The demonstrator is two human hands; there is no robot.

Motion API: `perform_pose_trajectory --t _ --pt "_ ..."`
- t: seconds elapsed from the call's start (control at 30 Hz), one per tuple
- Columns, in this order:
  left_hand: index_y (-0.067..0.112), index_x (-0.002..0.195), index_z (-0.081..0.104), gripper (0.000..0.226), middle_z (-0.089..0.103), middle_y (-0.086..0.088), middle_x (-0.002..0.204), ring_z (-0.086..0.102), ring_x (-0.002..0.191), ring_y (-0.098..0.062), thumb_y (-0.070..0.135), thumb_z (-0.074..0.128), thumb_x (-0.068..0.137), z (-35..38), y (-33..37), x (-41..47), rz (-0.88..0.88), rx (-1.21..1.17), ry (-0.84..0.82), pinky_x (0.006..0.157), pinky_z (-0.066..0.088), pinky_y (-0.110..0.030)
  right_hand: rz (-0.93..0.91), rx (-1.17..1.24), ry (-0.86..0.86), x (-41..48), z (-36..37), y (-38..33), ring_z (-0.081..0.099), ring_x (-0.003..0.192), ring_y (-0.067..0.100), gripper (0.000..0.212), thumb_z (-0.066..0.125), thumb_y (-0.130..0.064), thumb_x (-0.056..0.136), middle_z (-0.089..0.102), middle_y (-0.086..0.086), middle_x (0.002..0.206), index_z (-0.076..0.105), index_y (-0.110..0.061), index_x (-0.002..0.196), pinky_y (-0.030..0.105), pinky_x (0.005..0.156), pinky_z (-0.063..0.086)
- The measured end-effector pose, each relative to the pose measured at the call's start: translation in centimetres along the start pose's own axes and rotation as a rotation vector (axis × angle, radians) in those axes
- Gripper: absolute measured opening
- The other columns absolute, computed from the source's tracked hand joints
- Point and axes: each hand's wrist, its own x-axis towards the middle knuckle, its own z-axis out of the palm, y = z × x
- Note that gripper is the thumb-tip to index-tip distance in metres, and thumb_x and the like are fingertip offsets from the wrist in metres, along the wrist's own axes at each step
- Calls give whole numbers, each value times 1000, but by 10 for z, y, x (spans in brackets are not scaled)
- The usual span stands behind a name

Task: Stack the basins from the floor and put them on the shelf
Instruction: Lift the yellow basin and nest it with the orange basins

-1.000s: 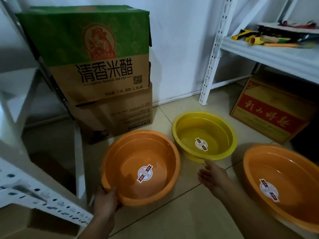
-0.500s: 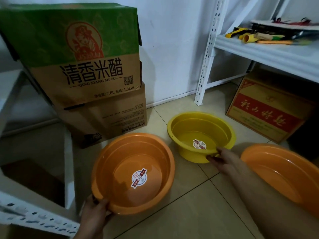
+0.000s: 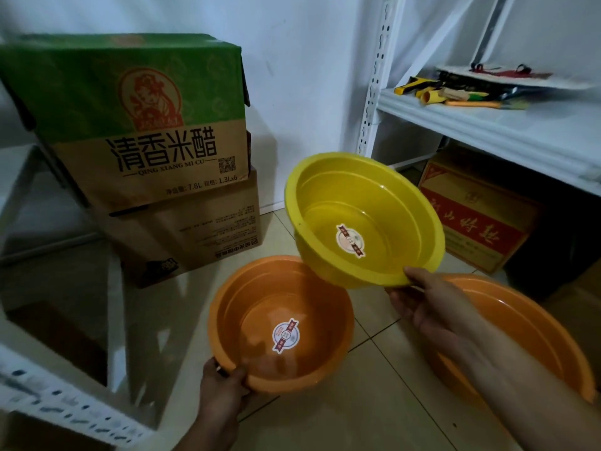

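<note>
A yellow basin (image 3: pixel 364 219) hangs tilted in the air, held at its near rim by my right hand (image 3: pixel 422 297). Its lower left edge overlaps the far rim of an orange basin (image 3: pixel 279 323), which sits low over the tiled floor. My left hand (image 3: pixel 221 382) grips that orange basin's near rim. A second orange basin (image 3: pixel 517 333) lies on the floor at the right, partly hidden behind my right forearm. A white metal shelf (image 3: pixel 487 128) stands at the upper right.
Two stacked cardboard boxes (image 3: pixel 156 164) stand against the wall at the left. A red-and-tan box (image 3: pixel 481 216) sits under the right shelf. Tools and bags (image 3: pixel 471 89) lie on that shelf. Another white rack's frame (image 3: pixel 65 411) crosses the lower left.
My right hand has taken hold of the yellow basin's rim and lifted it off the floor, tilting it above the orange basin. My left hand keeps its grip on the orange basin.
</note>
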Motion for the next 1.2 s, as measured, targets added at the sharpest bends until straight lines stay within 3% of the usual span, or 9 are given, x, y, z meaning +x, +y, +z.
perform_pose_trajectory --t 0.2,0.33,0.43,0.63,0.73,0.83,0.93,1.07,1.2 --pt "14 139 51 37 65 -19 130 69 104 -39 28 48 105 16 -2 -14 -126 -164 -144 66 62 -47 136 -32 -11 -16 1 56 68 53 18 5 59 -9 97 72 12 71 61 -5 99 25 44 58" --pt "15 138 55 57 61 -18 132 60 113 -42 55 34 103 14 10 -23 -281 -345 -124 84 55 -60 160 -115 40 -6 2 91 65 66 24 10 59 -9 97 72 16 81 62 -2 104 27 46 58" --pt "18 133 54 63 61 -15 127 57 116 -40 65 30 99 9 17 -26 -302 -395 -121 76 57 -57 162 -243 38 1 1 107 68 63 25 15 59 -13 98 72 18 82 62 -2 107 31 51 60" --pt "13 140 53 56 60 -17 135 64 104 -34 52 45 101 11 19 -28 -237 -267 -159 60 60 -46 30 -820 64 7 -8 120 66 52 23 27 59 -33 96 69 15 78 61 -7 102 28 46 57" --pt "14 135 52 39 64 -13 118 67 98 -35 36 51 103 16 18 -29 -175 -145 -159 58 61 -41 113 -970 39 6 -18 127 65 51 21 33 57 -40 95 69 12 73 61 -8 95 24 45 55" --pt "12 134 52 35 66 -16 118 70 98 -38 25 56 102 21 12 -25 -122 -36 -143 54 60 -35 304 -804 26 2 -41 129 62 48 19 48 58 -45 95 66 13 72 63 2 103 24 47 52" --pt "8 131 52 29 67 -22 112 68 86 -37 11 51 102 24 7 -22 -87 29 -119 44 56 -30 378 -440 111 -5 -80 123 62 56 26 47 63 -43 93 65 18 75 63 3 101 30 51 54" --pt "10 135 51 34 68 -22 115 67 83 -36 6 48 101 26 1 -14 -41 59 -85 48 55 -31 244 43 351 -13 -136 103 59 70 29 39 62 -40 93 60 19 82 53 -3 99 36 61 55" --pt "13 140 48 38 62 -19 129 65 82 -30 9 47 103 31 -3 -12 -42 78 -35 45 56 -28 110 214 554 -25 -175 78 59 85 31 31 59 -33 97 59 16 98 48 -15 121 45 84 53"
